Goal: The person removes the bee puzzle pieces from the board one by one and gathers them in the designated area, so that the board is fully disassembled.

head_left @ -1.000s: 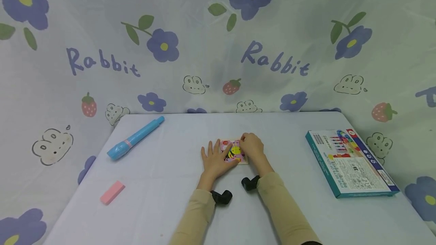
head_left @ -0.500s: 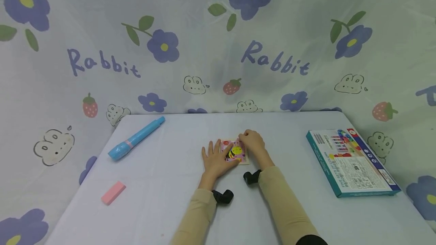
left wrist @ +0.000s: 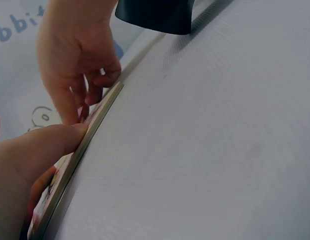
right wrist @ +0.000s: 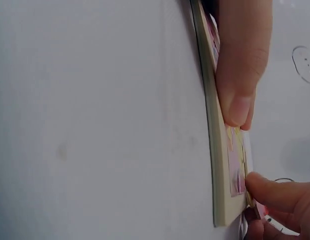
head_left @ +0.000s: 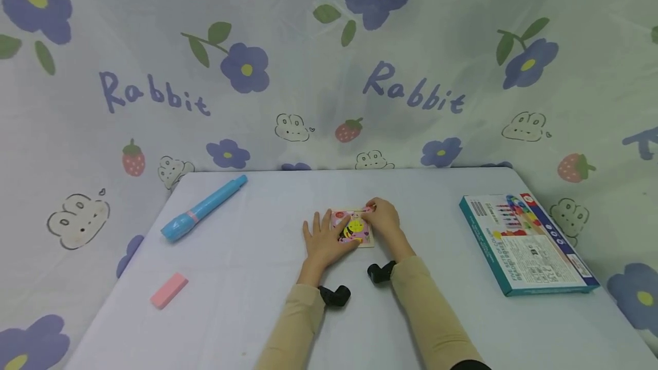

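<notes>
White cloth printed with purple flowers and "Rabbit" lettering (head_left: pixel 308 90) hangs behind a white-covered table (head_left: pixel 247 324). Just below the middle of the frame lies a small, square, pale-wood board with a pink bee picture (head_left: pixel 354 227). Spread fingers of the left hand (head_left: pixel 325 244) rest over its left side, the thumb along the lower edge. At the board's upper right corner, the right hand (head_left: pixel 382 218) pinches a small, thin, pink-printed piece (head_left: pixel 369 209) (mostly hidden by the fingertips). Board and piece look light, stiff and smooth, so the board would probably slide easily unless pressed down; its thin wooden rim seems the best hold, and the piece suits a fingertip pinch by its edges. A flat teal-and-white cardboard box (head_left: pixel 529 244) lies at right, well apart.
</notes>
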The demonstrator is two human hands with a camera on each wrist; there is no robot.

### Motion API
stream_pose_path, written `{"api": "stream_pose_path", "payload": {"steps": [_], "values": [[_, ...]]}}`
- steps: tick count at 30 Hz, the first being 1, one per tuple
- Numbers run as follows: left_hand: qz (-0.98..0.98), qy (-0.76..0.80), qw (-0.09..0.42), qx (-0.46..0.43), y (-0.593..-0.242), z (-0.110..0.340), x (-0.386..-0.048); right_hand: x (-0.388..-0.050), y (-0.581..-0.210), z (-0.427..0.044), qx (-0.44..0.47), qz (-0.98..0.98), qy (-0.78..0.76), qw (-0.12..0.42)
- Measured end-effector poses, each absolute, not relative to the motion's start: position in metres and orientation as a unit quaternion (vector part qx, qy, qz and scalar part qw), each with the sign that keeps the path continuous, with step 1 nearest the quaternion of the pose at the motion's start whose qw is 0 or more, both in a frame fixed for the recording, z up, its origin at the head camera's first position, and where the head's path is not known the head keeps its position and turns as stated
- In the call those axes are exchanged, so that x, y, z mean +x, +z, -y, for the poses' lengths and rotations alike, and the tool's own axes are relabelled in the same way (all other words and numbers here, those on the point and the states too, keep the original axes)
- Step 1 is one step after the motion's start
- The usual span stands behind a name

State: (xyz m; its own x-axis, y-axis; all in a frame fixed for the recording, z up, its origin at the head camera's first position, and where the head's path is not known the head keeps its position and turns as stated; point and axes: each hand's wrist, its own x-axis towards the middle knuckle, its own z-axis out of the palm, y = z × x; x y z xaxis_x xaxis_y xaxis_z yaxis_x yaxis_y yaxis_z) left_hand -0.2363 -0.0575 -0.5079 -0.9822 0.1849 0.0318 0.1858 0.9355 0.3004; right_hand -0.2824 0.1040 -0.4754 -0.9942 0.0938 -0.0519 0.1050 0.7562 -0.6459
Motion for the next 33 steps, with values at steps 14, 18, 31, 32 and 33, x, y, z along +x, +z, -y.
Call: {"api": "stream_pose_path", "payload": {"steps": [14, 18, 31, 32, 33], "values": [[0.984, -0.149, -0.003, -0.098, -0.508, 0.056, -0.235, -0.275, -0.471, -0.132, 0.084, -0.886, -0.455, -0.015], [0.984, -0.149, -0.003, -0.098, -0.509, 0.057, -0.235, -0.274, -0.472, -0.148, 0.116, -0.857, -0.500, -0.029], [0.982, -0.161, -0.002, -0.100, -0.504, 0.058, -0.235, -0.264, -0.475, -0.200, 0.178, -0.818, -0.546, -0.032], [0.982, -0.162, -0.001, -0.100, -0.503, 0.058, -0.234, -0.264, -0.475, -0.204, 0.181, -0.820, -0.543, -0.033], [0.981, -0.163, -0.001, -0.100, -0.503, 0.058, -0.234, -0.264, -0.476, -0.207, 0.188, -0.822, -0.537, -0.035]]}}
